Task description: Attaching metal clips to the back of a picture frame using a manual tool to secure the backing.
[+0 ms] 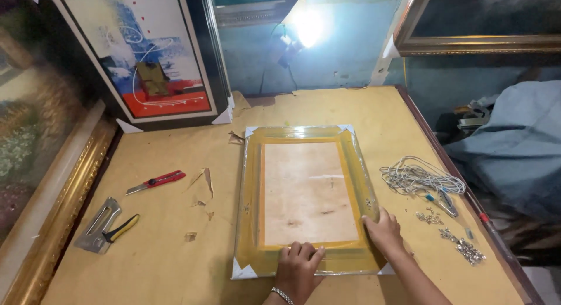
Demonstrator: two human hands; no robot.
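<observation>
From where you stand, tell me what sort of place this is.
Probably a picture-framing workshop: a wrapped frame lies under both hands on the paper-covered table, framed pictures lean against the wall, and hanging cord sits nearby.

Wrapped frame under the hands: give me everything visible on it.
The wrapped frame lies flat, back side up, on the paper-covered table. Its moulding looks yellow-gold under clear glossy film; a pale brown backing board fills the middle. White protectors cap all four corners. The left hand presses its near edge, and the right hand rests on its near right side. Nothing else touches it.
</observation>
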